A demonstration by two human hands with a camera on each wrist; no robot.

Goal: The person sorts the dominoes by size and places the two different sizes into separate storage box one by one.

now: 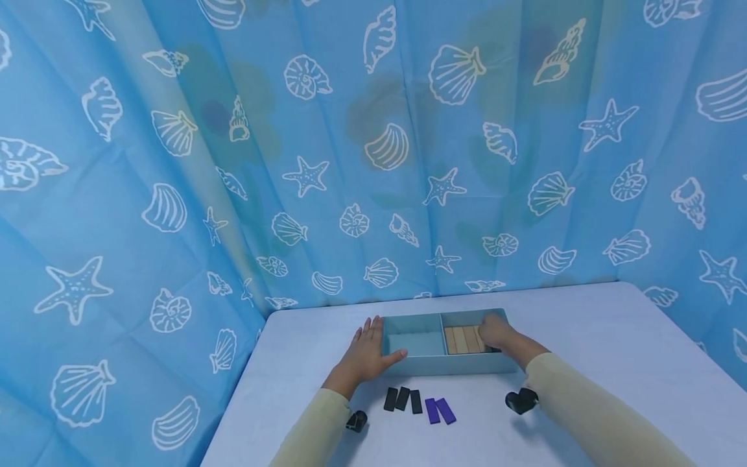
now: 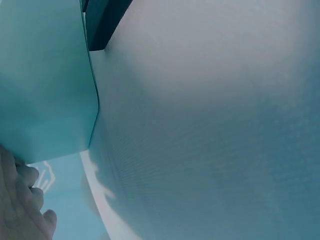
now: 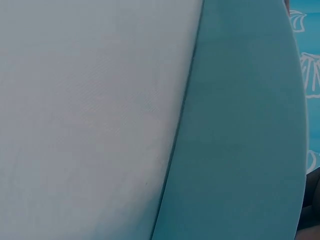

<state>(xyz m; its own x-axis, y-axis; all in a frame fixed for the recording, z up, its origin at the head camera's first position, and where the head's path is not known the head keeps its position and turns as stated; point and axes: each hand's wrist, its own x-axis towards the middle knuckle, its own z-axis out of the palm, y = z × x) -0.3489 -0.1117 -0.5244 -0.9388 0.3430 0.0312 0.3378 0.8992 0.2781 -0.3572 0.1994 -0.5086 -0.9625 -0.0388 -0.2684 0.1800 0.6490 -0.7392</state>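
A light blue box (image 1: pixel 449 366) with two compartments stands on the table. My left hand (image 1: pixel 366 355) lies flat along its left end, fingers straight and thumb over the front rim; the left wrist view shows its fingers at the box wall (image 2: pixel 45 90). Inside the right compartment, several tan wooden blocks (image 1: pixel 465 339) lie side by side. My right hand (image 1: pixel 496 331) reaches into that compartment at its right end, fingers bent down over a black block (image 1: pixel 493 349), mostly hidden by the hand. The box's outer wall (image 3: pixel 235 120) fills much of the right wrist view.
In front of the box, three black blocks (image 1: pixel 403 399) and two purple blocks (image 1: pixel 440 410) lie on the white table (image 1: pixel 467 441). A blue curtain (image 1: pixel 350 194) with shell prints hangs close behind and at both sides. A divider (image 1: pixel 444 334) splits the box.
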